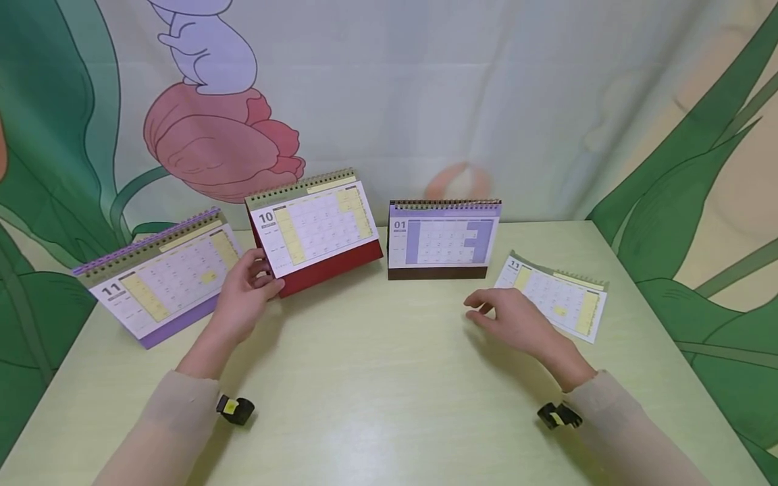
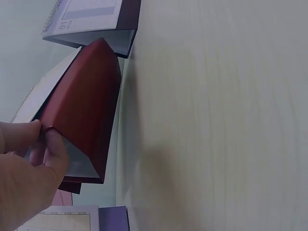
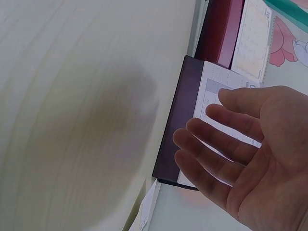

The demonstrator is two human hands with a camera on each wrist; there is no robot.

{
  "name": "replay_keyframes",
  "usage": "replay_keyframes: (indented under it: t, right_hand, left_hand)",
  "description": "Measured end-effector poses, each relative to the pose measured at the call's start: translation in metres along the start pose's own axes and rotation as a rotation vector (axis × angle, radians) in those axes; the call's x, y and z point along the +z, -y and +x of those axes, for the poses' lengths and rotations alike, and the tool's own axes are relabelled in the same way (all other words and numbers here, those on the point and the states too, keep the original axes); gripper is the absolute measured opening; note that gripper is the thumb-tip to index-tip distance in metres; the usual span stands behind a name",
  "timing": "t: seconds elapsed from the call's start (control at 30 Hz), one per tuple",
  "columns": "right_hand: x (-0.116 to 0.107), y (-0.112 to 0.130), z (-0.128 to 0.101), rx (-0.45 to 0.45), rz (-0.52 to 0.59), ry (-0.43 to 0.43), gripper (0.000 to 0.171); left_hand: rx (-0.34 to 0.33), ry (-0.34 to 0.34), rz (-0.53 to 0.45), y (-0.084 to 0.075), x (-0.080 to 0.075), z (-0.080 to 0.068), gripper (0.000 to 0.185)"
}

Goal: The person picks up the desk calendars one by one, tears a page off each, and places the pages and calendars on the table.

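Observation:
My left hand (image 1: 243,300) pinches the lower left corner of a red-based desk calendar (image 1: 319,223) showing page 10. In the left wrist view the thumb and fingers hold the edge of its red base (image 2: 86,91), which looks tilted and raised off the table. My right hand (image 1: 516,317) hovers with relaxed fingers beside a loose calendar page (image 1: 586,310) marked 11, partly covering it from the head camera. The right wrist view shows that hand's palm (image 3: 269,168) holding nothing, in front of a dark-based desk calendar (image 1: 444,239) showing page 01.
A purple-based desk calendar (image 1: 176,277) showing page 11 stands angled at the left, next to my left hand. The pale wooden table (image 1: 377,385) ends at a printed curtain (image 1: 389,115) behind the calendars.

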State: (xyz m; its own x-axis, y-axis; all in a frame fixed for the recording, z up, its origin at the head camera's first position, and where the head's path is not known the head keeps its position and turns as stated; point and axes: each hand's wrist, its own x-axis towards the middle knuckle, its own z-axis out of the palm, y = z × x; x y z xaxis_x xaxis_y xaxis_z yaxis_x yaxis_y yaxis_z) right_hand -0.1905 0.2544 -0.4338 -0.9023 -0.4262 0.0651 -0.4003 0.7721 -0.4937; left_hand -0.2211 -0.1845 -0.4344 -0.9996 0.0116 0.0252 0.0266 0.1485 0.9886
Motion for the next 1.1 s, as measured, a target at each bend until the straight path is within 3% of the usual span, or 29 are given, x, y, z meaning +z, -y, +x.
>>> replay_keyframes:
  t: [0.47,0.73,1.1]
  right_hand:
    - [0.003,0.008,0.005,-0.054,-0.008,-0.04,0.024]
    - [0.017,0.024,0.004,-0.109,-0.134,-0.109,0.034]
    - [0.025,0.051,0.007,-0.323,-0.238,-0.211,0.052]
  left_hand:
    - [0.001,0.087,-0.017,-0.012,-0.009,-0.029,0.051]
    - [0.007,0.125,-0.01,-0.012,-0.007,-0.044,0.052]
    - [-0.011,0.191,-0.014,-0.012,0.007,-0.06,0.05]
